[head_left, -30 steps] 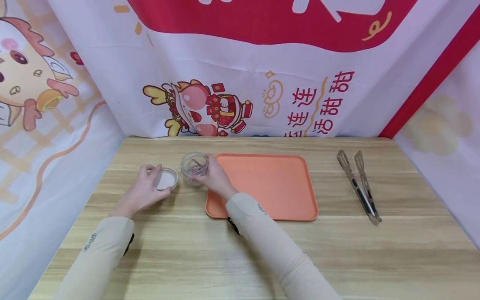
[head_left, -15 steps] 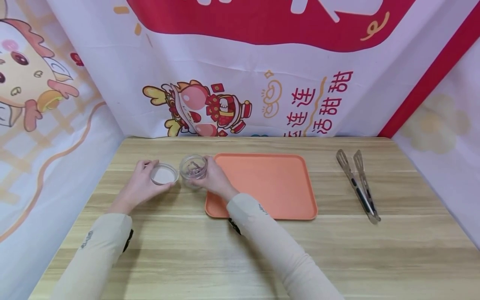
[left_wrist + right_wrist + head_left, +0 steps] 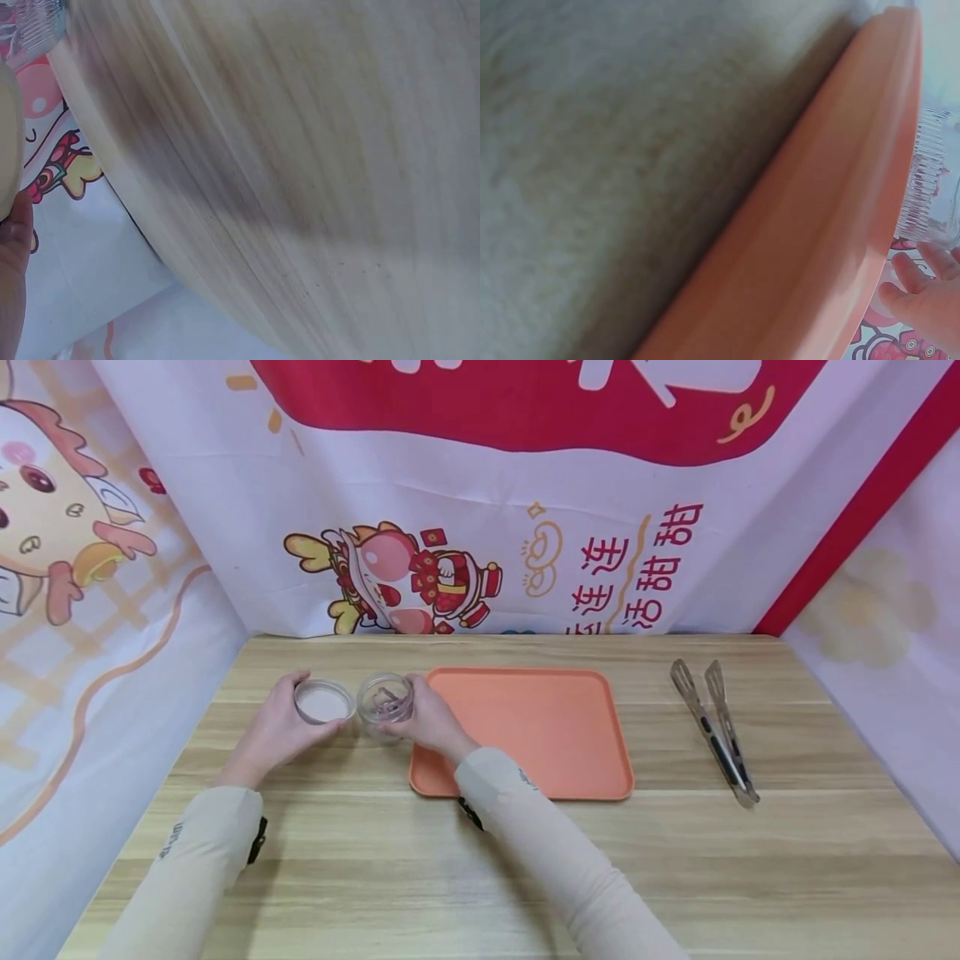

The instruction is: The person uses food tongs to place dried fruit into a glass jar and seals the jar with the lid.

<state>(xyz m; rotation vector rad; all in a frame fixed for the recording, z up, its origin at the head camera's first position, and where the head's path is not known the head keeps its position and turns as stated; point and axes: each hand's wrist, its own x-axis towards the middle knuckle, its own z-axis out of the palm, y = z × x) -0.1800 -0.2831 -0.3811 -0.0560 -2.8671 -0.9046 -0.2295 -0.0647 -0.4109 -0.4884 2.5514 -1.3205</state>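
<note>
My left hand (image 3: 277,727) holds a round lid (image 3: 324,702) by its rim, thumb at the near side and fingers at the far side; its pale face shows upward. Just right of it, my right hand (image 3: 427,718) grips a clear jar (image 3: 381,728) from the right side. The jar's mouth is uncovered, and small dark, purplish pieces (image 3: 387,702) lie inside. Lid and jar are side by side; whether they touch is unclear. In the left wrist view, the lid (image 3: 9,142) shows only at the left edge. The right wrist view shows the jar's ribbed wall (image 3: 926,180).
An orange tray (image 3: 540,735) lies at the middle of the wooden table (image 3: 360,877), partly under my right forearm. Metal tongs with black grips (image 3: 716,735) lie to the right. A printed cloth (image 3: 480,477) hangs behind the table's back edge.
The lid has shifted slightly left and away from me in my left hand, whose fingers have moved round its rim. The jar has come slightly nearer in my right hand.
</note>
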